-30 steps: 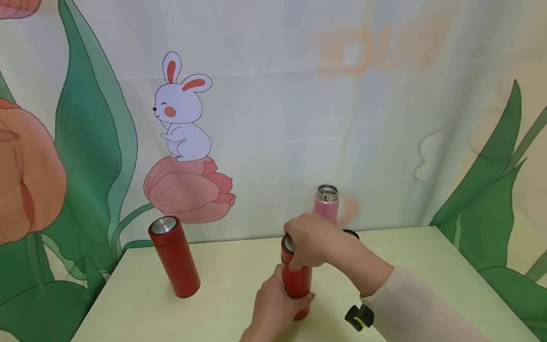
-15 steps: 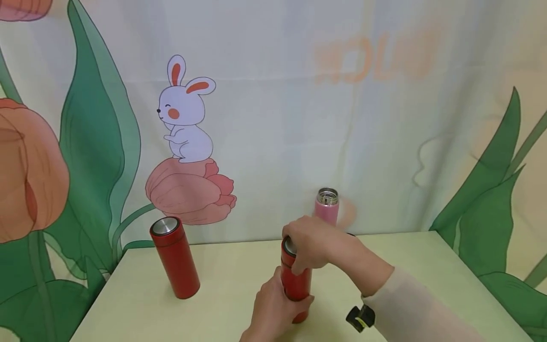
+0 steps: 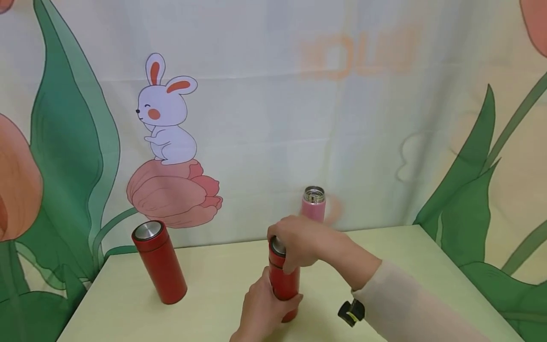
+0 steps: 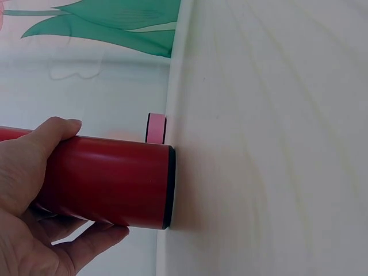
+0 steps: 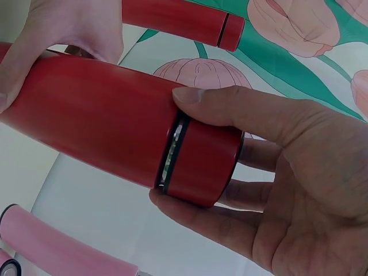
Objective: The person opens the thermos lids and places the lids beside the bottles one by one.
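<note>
A red thermos (image 3: 284, 285) stands on the table with both hands on it. My left hand (image 3: 262, 306) grips its lower body, thumb on one side and fingers on the other. From above, my right hand (image 3: 299, 240) holds the thermos's red lid (image 5: 204, 164), which has a silver disc on top. In the right wrist view a dark and silvery band shows between lid and body. The left wrist view shows the thermos's black base (image 4: 171, 187) at the table surface. Another red thermos (image 3: 160, 266) stands to the left with its lid on.
Behind my right hand stands a pink thermos (image 3: 313, 209) without its lid, its metal mouth showing. A pink lid (image 4: 156, 127) with a dark rim rests on the table near it. A printed curtain (image 3: 256, 118) hangs behind the pale table (image 3: 222, 280).
The head view has turned a little to the right, so everything sits farther left in it. Both hands keep their grip on the same red thermos, with no clear movement of the lid.
</note>
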Action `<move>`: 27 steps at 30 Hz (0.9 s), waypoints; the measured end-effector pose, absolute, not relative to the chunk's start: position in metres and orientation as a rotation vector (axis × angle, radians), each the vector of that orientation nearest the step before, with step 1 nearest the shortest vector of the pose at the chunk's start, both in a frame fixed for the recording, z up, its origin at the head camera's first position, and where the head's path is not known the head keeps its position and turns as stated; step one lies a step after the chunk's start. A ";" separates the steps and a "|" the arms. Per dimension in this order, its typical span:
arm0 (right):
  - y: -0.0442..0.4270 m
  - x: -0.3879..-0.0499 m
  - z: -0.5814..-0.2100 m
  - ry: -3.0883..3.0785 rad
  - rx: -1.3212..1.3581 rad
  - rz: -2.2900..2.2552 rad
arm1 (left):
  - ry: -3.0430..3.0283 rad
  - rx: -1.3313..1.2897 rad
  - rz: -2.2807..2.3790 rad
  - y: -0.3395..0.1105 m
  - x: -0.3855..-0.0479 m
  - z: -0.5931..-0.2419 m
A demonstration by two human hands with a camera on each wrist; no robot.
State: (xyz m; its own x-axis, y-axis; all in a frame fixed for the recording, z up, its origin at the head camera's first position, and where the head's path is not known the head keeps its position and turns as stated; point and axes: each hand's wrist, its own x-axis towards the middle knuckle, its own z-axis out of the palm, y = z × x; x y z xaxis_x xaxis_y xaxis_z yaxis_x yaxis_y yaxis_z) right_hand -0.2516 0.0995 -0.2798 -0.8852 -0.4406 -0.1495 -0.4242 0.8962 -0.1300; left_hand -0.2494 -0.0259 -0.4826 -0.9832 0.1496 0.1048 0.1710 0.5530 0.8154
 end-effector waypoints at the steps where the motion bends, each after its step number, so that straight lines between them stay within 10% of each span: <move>1: 0.099 -0.252 -0.280 2.886 -0.657 -0.140 | -2.743 -0.293 -1.452 -0.026 -0.249 -0.483; 27: 0.095 -0.246 -0.278 2.938 -0.479 -0.064 | -2.689 -0.361 -1.327 -0.028 -0.244 -0.486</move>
